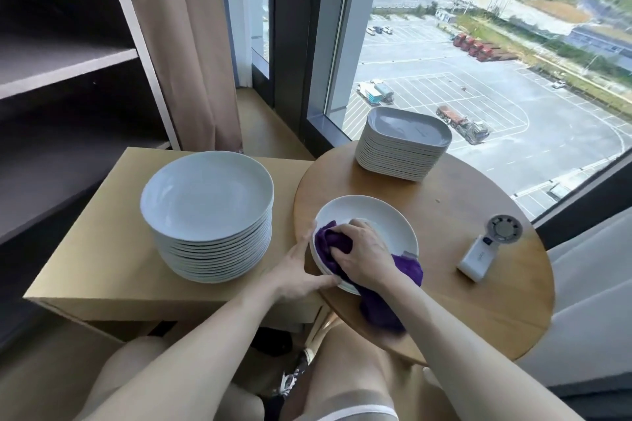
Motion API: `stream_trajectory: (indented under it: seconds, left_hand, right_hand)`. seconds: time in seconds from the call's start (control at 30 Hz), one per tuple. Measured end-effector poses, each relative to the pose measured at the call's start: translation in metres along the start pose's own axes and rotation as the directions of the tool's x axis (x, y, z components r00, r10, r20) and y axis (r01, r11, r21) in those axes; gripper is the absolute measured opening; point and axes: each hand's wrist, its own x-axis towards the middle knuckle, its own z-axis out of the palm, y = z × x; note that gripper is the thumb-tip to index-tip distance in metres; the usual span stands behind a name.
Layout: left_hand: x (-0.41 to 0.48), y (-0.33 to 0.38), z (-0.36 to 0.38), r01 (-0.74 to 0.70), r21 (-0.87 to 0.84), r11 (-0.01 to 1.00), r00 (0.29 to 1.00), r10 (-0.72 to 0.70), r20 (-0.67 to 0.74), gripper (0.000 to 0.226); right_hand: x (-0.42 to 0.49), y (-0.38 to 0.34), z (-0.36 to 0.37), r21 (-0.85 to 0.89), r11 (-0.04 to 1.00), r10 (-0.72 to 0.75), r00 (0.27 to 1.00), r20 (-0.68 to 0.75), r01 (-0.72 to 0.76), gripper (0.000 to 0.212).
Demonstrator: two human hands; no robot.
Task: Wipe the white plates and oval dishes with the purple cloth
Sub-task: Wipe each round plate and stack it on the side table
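While right hand (362, 249) fingers clamp purple cloth (330, 244) inside white plate (383, 215), left hand (297, 270) seemingly grips rim

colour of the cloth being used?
The cloth is purple, bunched on the white plate; head view shows it best.

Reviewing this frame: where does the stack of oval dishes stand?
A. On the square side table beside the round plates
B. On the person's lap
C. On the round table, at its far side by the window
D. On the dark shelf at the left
C: the stack of oval dishes stands on the far part of the round table, while the square side table bears the round plates.
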Motion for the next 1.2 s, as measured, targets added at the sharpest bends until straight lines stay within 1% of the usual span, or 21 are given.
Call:
stream_trajectory:
  seconds: [0.1, 0.17, 0.27, 0.37, 0.4, 0.47, 0.53, 0.6, 0.7, 0.83, 1.0, 1.1, 1.2]
  left_hand:
    - [-0.002, 0.004, -0.003, 0.016, 0.031, 0.999, 1.0, -0.016, 0.017, 0.124]
    - [-0.005, 0.007, -0.004, 0.026, 0.031, 0.999, 1.0, -0.026, 0.016, 0.124]
    - [-0.007, 0.011, -0.006, 0.029, 0.033, 0.999, 0.999, -0.029, 0.013, 0.123]
    - [-0.007, 0.017, -0.008, 0.038, 0.058, 0.998, 0.999, -0.039, 0.016, 0.122]
    - [-0.007, 0.018, -0.008, 0.039, 0.06, 0.997, 0.999, -0.04, 0.018, 0.122]
    - [-0.008, 0.018, -0.008, 0.039, 0.061, 0.997, 0.999, -0.04, 0.018, 0.121]
    - [-0.008, 0.016, -0.008, 0.041, 0.058, 0.997, 0.999, -0.043, 0.021, 0.121]
    - [-0.008, 0.015, -0.007, 0.044, 0.066, 0.997, 0.999, -0.045, 0.022, 0.122]
    - [-0.007, 0.014, -0.005, 0.047, 0.072, 0.996, 0.999, -0.048, 0.014, 0.122]
    - [-0.005, 0.015, -0.002, 0.042, 0.05, 0.998, 0.999, -0.042, -0.006, 0.12]
    - [-0.003, 0.012, 0.005, 0.034, 0.028, 0.999, 0.999, -0.032, -0.044, 0.118]
    - [-0.002, 0.008, 0.004, 0.017, 0.033, 0.999, 0.998, -0.015, -0.054, 0.117]
    - [-0.001, 0.006, 0.004, -0.01, 0.034, 0.999, 0.998, 0.012, -0.068, 0.115]
  right_hand:
    - [-0.012, 0.003, -0.008, 0.002, 1.0, 0.026, 0.998, 0.05, -0.026, 0.039]
    - [-0.02, 0.005, -0.012, 0.016, 0.997, 0.077, 0.995, 0.06, -0.078, 0.038]
    - [-0.031, 0.006, -0.011, -0.001, 0.983, 0.182, 0.983, -0.001, -0.182, 0.035]
    - [-0.039, 0.005, -0.008, -0.102, 0.968, 0.22, 0.97, -0.106, -0.231, 0.039]
    - [-0.04, 0.005, -0.009, -0.128, 0.962, 0.23, 0.967, -0.105, -0.243, 0.044]
    - [-0.042, 0.005, -0.011, -0.153, 0.95, 0.268, 0.962, -0.05, -0.273, 0.056]
    - [-0.042, 0.003, -0.012, -0.167, 0.942, 0.296, 0.955, 0.002, -0.291, 0.063]
    - [-0.042, 0.0, -0.011, -0.183, 0.936, 0.304, 0.953, 0.001, -0.299, 0.063]
    - [-0.041, -0.006, -0.006, -0.208, 0.926, 0.308, 0.949, -0.063, -0.315, 0.058]
    - [-0.042, -0.007, -0.004, -0.171, 0.936, 0.293, 0.949, -0.114, -0.309, 0.054]
    - [-0.046, -0.003, 0.001, -0.141, 0.948, 0.26, 0.95, -0.173, -0.285, 0.054]
    - [-0.042, -0.002, -0.001, -0.06, 0.961, 0.258, 0.951, -0.17, -0.271, 0.053]
    - [-0.041, 0.002, -0.006, 0.057, 0.969, 0.247, 0.948, -0.199, -0.241, 0.051]
